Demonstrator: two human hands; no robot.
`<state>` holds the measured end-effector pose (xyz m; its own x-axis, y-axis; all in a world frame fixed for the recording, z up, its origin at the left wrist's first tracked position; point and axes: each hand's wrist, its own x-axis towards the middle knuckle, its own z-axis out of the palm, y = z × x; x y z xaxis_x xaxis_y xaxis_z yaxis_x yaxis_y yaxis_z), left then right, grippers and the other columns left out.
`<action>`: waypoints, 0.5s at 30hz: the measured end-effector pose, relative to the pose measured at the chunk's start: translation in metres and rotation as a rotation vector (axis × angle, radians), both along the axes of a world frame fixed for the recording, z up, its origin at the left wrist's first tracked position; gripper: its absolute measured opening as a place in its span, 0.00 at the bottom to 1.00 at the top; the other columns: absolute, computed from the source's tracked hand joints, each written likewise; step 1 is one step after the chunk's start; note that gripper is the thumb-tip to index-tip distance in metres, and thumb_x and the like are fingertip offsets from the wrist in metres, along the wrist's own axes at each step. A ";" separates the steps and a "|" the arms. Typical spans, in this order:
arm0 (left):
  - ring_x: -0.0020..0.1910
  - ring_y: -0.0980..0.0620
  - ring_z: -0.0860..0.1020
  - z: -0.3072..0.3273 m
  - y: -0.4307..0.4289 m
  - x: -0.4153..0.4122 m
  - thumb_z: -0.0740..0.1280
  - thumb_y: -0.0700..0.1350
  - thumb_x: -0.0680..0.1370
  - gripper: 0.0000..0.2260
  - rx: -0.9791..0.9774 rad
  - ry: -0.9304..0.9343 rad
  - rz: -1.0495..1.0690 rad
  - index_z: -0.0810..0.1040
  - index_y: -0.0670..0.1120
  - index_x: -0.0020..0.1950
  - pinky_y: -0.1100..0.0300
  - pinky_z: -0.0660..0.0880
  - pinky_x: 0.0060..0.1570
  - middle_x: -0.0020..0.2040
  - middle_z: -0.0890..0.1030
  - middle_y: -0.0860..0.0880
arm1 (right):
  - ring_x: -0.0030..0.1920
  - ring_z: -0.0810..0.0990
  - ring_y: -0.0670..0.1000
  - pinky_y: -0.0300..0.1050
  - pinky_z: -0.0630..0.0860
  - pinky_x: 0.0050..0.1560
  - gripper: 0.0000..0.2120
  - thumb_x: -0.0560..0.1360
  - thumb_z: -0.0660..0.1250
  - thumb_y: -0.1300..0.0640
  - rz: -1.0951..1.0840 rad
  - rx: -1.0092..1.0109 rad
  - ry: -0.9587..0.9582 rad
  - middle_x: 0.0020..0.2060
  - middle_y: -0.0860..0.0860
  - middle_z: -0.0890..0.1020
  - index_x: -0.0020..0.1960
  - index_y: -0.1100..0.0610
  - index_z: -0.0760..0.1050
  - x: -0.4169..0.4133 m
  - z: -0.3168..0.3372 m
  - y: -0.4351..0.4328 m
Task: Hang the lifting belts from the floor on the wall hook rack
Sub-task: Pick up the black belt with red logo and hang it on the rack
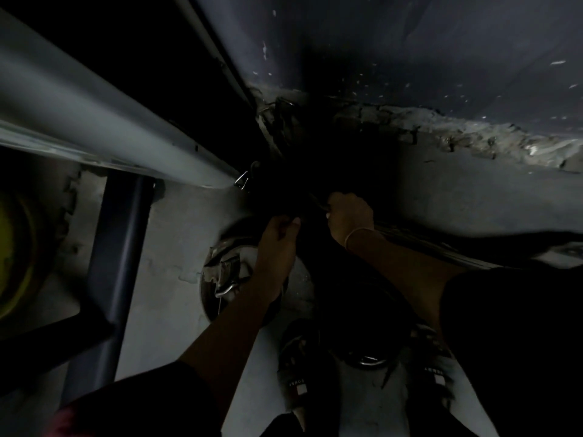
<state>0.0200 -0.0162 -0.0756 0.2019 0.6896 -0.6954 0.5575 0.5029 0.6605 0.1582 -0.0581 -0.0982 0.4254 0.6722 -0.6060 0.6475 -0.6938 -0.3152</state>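
We have a single view, from a wide-angle camera worn on the person's head. It faces almost straight down at the floor [176, 234], and the wall [410, 42] fills the top of the frame. The left hand [279, 234] and right hand [350, 216] sit close, near mid-frame, and the sandals [296, 383] lie at the bottom edge.

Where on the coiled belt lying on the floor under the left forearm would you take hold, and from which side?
Take the strap beside the metal buckle, coming from above on its left. The coiled belt lies flat, that end sits uppermost, and the left forearm covers its right side. The left hand and right hand grip another dark belt.
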 end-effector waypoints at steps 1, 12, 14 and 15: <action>0.53 0.50 0.79 0.009 -0.005 0.004 0.63 0.44 0.82 0.10 -0.003 -0.003 0.004 0.77 0.42 0.61 0.60 0.74 0.53 0.55 0.81 0.43 | 0.59 0.79 0.63 0.50 0.75 0.51 0.13 0.82 0.61 0.60 -0.044 0.032 0.008 0.59 0.63 0.79 0.64 0.63 0.74 0.001 0.011 -0.004; 0.63 0.46 0.77 0.158 -0.051 0.054 0.68 0.46 0.79 0.21 0.014 -0.071 0.046 0.73 0.35 0.68 0.60 0.74 0.57 0.64 0.79 0.40 | 0.56 0.80 0.64 0.46 0.74 0.52 0.09 0.76 0.65 0.65 -0.370 0.325 0.117 0.52 0.63 0.83 0.55 0.65 0.80 0.044 0.198 -0.080; 0.60 0.43 0.79 0.191 -0.056 0.063 0.69 0.48 0.78 0.18 -0.032 -0.138 0.053 0.78 0.37 0.62 0.52 0.76 0.61 0.59 0.82 0.40 | 0.59 0.79 0.63 0.39 0.70 0.53 0.11 0.76 0.65 0.68 -0.471 0.412 0.144 0.55 0.64 0.82 0.58 0.67 0.79 0.056 0.244 -0.091; 0.57 0.43 0.81 0.213 -0.060 0.068 0.68 0.48 0.79 0.14 -0.069 -0.167 0.050 0.80 0.38 0.57 0.50 0.77 0.60 0.55 0.83 0.40 | 0.61 0.78 0.63 0.36 0.67 0.54 0.13 0.77 0.65 0.70 -0.521 0.451 0.149 0.58 0.65 0.81 0.60 0.69 0.78 0.062 0.269 -0.095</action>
<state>0.0883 -0.0760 0.1372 0.2847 0.6536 -0.7013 0.4163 0.5747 0.7046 0.2205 -0.1534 0.1707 0.6943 0.6027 -0.3932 0.1939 -0.6829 -0.7043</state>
